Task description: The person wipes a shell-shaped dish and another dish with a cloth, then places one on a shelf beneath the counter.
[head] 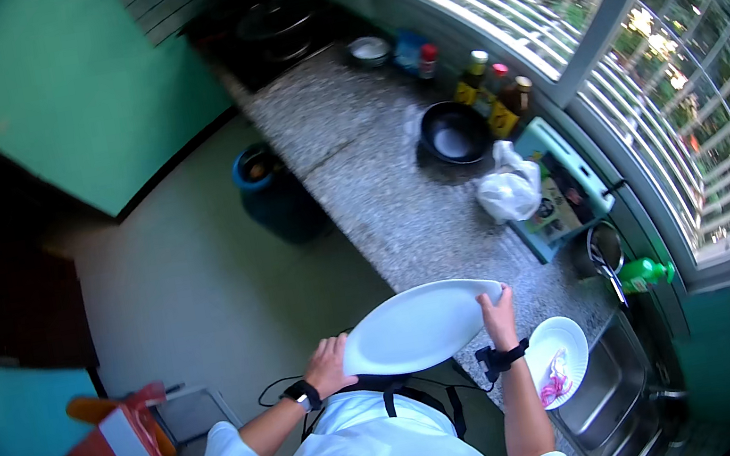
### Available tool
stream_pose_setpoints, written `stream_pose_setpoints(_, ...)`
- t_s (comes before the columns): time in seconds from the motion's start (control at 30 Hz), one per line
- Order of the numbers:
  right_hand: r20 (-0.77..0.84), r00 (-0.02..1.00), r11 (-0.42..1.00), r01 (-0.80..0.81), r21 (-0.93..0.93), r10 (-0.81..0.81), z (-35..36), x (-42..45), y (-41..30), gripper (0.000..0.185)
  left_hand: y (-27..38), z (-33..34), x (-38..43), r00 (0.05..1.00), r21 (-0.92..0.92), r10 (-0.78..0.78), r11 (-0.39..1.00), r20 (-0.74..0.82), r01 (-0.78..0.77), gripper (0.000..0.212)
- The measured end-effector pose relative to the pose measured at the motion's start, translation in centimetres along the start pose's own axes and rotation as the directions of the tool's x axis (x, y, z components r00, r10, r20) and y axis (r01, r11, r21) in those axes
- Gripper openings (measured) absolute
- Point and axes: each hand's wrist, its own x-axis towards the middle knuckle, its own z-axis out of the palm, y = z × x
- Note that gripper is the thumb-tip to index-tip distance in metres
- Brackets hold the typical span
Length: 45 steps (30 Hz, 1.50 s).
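Observation:
A long white oval platter [416,327] is held in front of my body, between my two hands. My left hand [330,368] grips its left end, with the thumb near the lower rim. At the pointed right end, my right hand [499,314] has hold of the rim. The platter's upper side shows no food on it. Its right part overlaps the edge of the speckled granite counter [357,179] in view. Close to my right wrist, a white plate [538,357] holds a crumpled pink and clear wrapper or bag [557,376].
A steel sink [602,391] lies to the right, with a green bottle [644,273] and a metal pot [604,247] nearby. Along the window stand a white plastic bag [509,187], a black bowl [455,133] and several bottles [473,75]. A red table [124,445] is at left.

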Motion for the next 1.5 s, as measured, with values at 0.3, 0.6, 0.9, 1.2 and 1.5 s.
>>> stream_pose_setpoints(0.3,0.466,0.885,0.989,0.06,-0.136,0.01,16.8,-12.0,-3.2,0.066,-9.0,1.5,-21.5,0.899,-0.044,-0.437,0.899,-0.026,0.436,0.084)
stream_pose_setpoints(0.6,0.451,0.877,0.98,-0.095,-0.175,0.166,32.9,-9.4,4.0,0.071,-22.2,5.5,-20.3,0.858,-0.111,-0.513,0.851,0.03,0.513,0.085)
stream_pose_setpoints(0.9,0.264,0.947,0.982,-0.186,-0.024,0.186,44.8,2.9,4.6,0.056,-35.6,7.9,-5.9,0.916,-0.146,-0.395,0.912,-0.068,0.382,0.079)
stream_pose_setpoints(1.2,0.17,0.978,0.993,-0.122,-0.009,0.122,46.7,15.7,13.5,0.042,-41.5,16.1,8.0,0.952,-0.186,-0.303,0.939,-0.037,0.291,0.084)
stream_pose_setpoints(1.5,0.086,0.954,0.957,-0.29,0.011,0.288,44.5,24.1,14.7,0.048,-39.6,22.4,17.2,0.952,-0.286,-0.306,0.915,-0.029,0.285,0.085)
